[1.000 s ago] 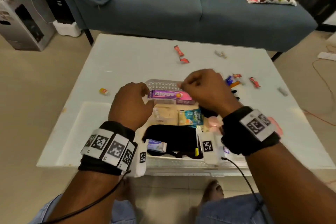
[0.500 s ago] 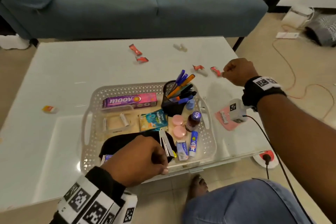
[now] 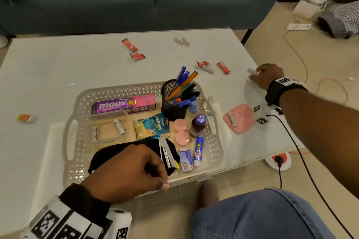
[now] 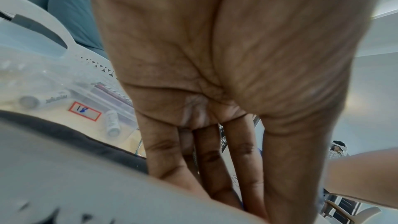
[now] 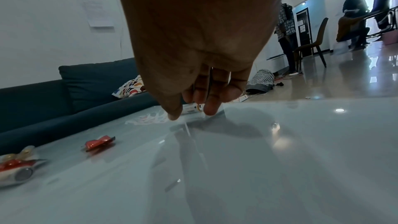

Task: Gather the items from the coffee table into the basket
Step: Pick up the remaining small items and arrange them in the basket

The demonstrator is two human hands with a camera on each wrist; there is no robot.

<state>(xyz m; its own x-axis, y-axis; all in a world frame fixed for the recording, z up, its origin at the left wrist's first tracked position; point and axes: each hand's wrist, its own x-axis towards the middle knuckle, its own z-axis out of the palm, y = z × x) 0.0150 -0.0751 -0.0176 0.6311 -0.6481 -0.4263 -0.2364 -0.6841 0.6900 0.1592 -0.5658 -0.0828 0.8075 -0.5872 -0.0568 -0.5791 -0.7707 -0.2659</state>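
A white lattice basket (image 3: 120, 89) sits mid-table, holding a purple Moov box (image 3: 124, 104), a black pen cup (image 3: 172, 107), a black pouch (image 3: 108, 153) and several small items. My left hand (image 3: 161, 178) holds the basket's near rim (image 4: 107, 193), with the fingers (image 4: 215, 168) reaching down inside it. My right hand (image 3: 254, 74) is far out at the table's right side. There it pinches a small white battery (image 3: 252, 70) that lies on the glass, seen between thumb and fingertips (image 5: 212, 110) as the battery (image 5: 190, 108) in the right wrist view.
Red candy wrappers (image 3: 129, 44) (image 3: 223, 67), two white batteries (image 3: 181, 40) and an orange-white piece (image 3: 26, 118) lie loose on the table. A pink pad (image 3: 242, 122) carrying a battery is right of the basket. Blue sofa (image 3: 136, 2) behind; the table's right edge (image 3: 258, 68) is close.
Both hands were at the basket's far side by the Moov box. My right hand has since swung out right onto the battery, and my left hand has drawn back to the near rim.
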